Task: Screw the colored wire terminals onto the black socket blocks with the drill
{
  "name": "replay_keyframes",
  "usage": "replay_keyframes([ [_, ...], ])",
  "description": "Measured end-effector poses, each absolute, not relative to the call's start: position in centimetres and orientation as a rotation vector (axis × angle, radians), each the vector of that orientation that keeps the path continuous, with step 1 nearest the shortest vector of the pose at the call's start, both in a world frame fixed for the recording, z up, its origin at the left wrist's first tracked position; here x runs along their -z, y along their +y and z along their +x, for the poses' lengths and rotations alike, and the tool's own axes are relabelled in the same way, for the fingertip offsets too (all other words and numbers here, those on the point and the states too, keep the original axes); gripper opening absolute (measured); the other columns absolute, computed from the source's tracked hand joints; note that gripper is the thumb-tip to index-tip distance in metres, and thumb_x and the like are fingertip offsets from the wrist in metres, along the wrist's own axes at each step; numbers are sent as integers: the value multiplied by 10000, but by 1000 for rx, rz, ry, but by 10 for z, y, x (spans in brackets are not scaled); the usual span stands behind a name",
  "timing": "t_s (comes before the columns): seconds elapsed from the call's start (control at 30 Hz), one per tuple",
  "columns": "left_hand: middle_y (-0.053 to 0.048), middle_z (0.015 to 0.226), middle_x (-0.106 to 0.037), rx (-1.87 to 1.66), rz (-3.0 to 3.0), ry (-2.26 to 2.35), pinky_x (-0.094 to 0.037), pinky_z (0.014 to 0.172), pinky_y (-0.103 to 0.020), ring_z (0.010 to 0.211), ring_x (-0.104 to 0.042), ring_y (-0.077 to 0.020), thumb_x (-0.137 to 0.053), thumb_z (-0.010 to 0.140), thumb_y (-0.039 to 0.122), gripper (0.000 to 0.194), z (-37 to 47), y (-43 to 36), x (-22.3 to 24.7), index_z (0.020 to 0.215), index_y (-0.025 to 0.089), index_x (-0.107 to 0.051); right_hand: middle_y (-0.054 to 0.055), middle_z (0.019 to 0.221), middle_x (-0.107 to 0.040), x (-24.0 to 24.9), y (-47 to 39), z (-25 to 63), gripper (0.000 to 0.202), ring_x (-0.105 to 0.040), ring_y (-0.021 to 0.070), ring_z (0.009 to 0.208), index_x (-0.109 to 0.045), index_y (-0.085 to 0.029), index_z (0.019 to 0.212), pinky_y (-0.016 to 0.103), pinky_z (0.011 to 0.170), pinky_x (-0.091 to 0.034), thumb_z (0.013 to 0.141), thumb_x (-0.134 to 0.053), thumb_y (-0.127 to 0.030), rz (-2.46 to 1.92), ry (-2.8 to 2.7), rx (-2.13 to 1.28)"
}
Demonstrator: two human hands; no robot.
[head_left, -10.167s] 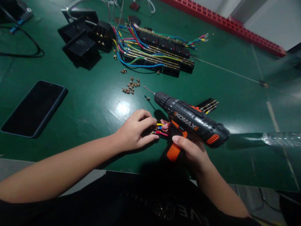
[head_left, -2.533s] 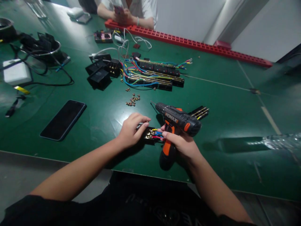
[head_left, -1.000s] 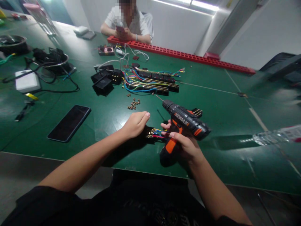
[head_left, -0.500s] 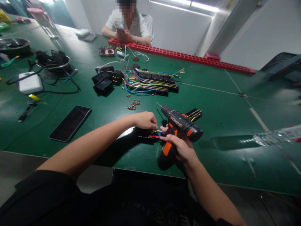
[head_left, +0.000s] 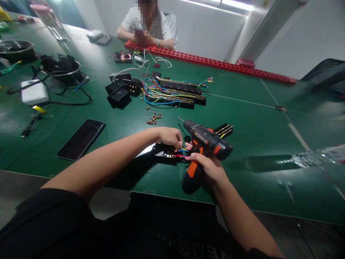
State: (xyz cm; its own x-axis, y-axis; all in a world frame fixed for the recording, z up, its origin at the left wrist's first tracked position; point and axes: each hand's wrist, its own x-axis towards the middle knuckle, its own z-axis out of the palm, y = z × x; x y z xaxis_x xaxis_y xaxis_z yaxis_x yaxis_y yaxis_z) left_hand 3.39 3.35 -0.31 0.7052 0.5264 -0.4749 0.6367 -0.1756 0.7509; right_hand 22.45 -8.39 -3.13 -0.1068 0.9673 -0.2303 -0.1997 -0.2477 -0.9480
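Left hand, hold unclear, seems to be setting wires on a block, needing steadiness; right hand grips the drill.

Pale, plain wall across the far side, slightly greyer toward the right. Slanting beside it at far right, a pillar-like post of similar tone. High at the far edge, a bright strip of light, cut by a thin frame. At far left, a bluish surface, too blurred to identify. Across the middle, a broad green table with pale seams at right and a whitish glare at far left. Near left, below its edge, dull grey floor; darker at near right.
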Motion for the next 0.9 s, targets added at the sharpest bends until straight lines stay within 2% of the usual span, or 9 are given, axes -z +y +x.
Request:
replay_keyframes([
  [0.07, 30, 592, -578, 139, 1842, 939, -363, 571, -250, 562, -488, -114, -622, 667, 245, 104, 35, 32, 1, 705, 160, -668, 56, 1198, -741, 30, -82, 225, 348, -700, 239, 1106, -769, -231, 1023, 358, 944, -637, 719, -849, -380, -1153, -1034, -1559],
  [0.27, 10, 671, -625, 140, 1935, 986, -376, 624, -258, 651, -540, -133, -608, 672, 203, 100, 38, 27, -6, 727, 156, -678, 52, 1157, -743, 28, -77, 225, 346, -720, 188, 973, -771, -225, 1031, 301, 871, -652, 719, -836, -362, -1152, -1052, -1576],
  [0.47, 6, 675, -643, 188, 2101, 958, -353, 611, -253, 641, -545, -127, -614, 722, 160, 118, 41, 26, -14, 754, 140, -725, 77, 1199, -743, 26, -77, 227, 396, -737, 173, 814, -758, -210, 1076, 344, 824, -660, 727, -824, -383, -1224, -1043, -1601],
  [0.63, 2, 679, -665, 238, 2247, 947, -342, 599, -246, 616, -522, -119, -641, 752, 143, 133, 44, 25, -16, 785, 144, -769, 68, 1157, -754, 28, -78, 226, 392, -725, 247, 1081, -767, -217, 1027, 449, 1055, -602, 680, -873, -365, -1193, -973, -1594],
  [0.73, -21, 754, -718, 268, 2316, 965, -351, 601, -247, 630, -528, -127, -650, 778, 139, 163, 46, 23, -15, 854, 143, -794, 63, 1140, -763, 28, -77, 226, 357, -711, 252, 1116, -778, -223, 1006, 487, 1146, -535, 688, -873, -352, -1203, -983, -1560],
  [0.9, -50, 781, -745, 311, 2401, 997, -327, 595, -272, 609, -514, -142, -640, 834, 151, 172, 49, 18, -15, 873, 144, -808, 62, 1158, -759, 28, -76, 229, 312, -700, 254, 1135, -774, -222, 1001, 508, 1185, -488, 727, -848, -353, -1198, -1059, -1535],
])
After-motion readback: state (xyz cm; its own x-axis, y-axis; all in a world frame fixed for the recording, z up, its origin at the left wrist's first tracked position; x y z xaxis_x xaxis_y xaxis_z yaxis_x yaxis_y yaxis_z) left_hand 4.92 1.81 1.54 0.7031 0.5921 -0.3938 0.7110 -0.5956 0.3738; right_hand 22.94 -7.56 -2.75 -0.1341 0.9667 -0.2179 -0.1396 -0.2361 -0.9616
